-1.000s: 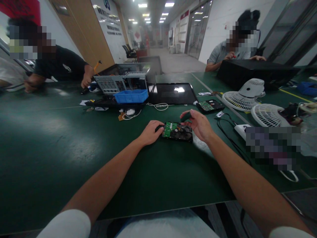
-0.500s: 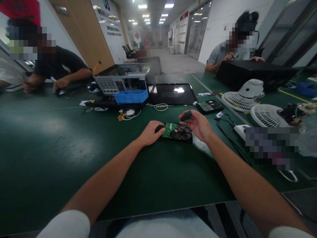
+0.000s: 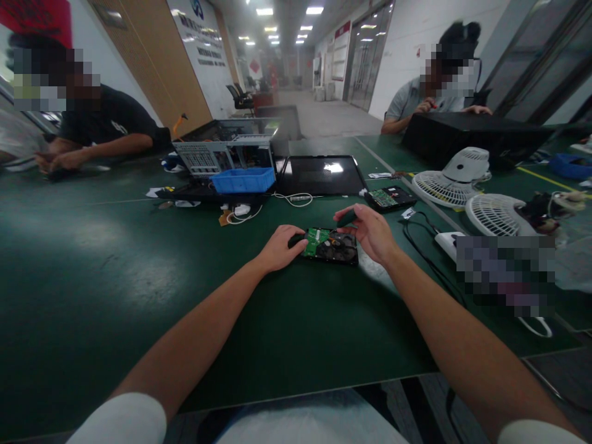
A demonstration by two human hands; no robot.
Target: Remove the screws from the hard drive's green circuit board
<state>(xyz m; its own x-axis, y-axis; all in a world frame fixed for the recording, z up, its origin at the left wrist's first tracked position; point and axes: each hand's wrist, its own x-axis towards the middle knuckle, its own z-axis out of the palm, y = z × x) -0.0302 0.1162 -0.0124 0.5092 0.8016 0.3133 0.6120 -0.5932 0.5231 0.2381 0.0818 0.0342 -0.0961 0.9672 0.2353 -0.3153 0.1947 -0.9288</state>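
A hard drive (image 3: 333,246) lies circuit-board side up on the green table (image 3: 139,277), its green board facing me. My left hand (image 3: 281,248) rests on the drive's left edge with curled fingers, gripping it. My right hand (image 3: 370,233) hovers over the drive's right side, fingers closed round a dark-handled screwdriver (image 3: 348,217) that points down toward the drive.
A second drive (image 3: 391,197) lies further back on the right. Behind stand a blue bin (image 3: 244,180), an open computer case (image 3: 226,151), a black panel (image 3: 324,174), two white fans (image 3: 451,182), cables and a power strip (image 3: 446,242). Other people sit at the left (image 3: 106,132) and far right (image 3: 416,98).
My hands have barely moved on the drive. The person at the left drew an arm back leftward along the table.
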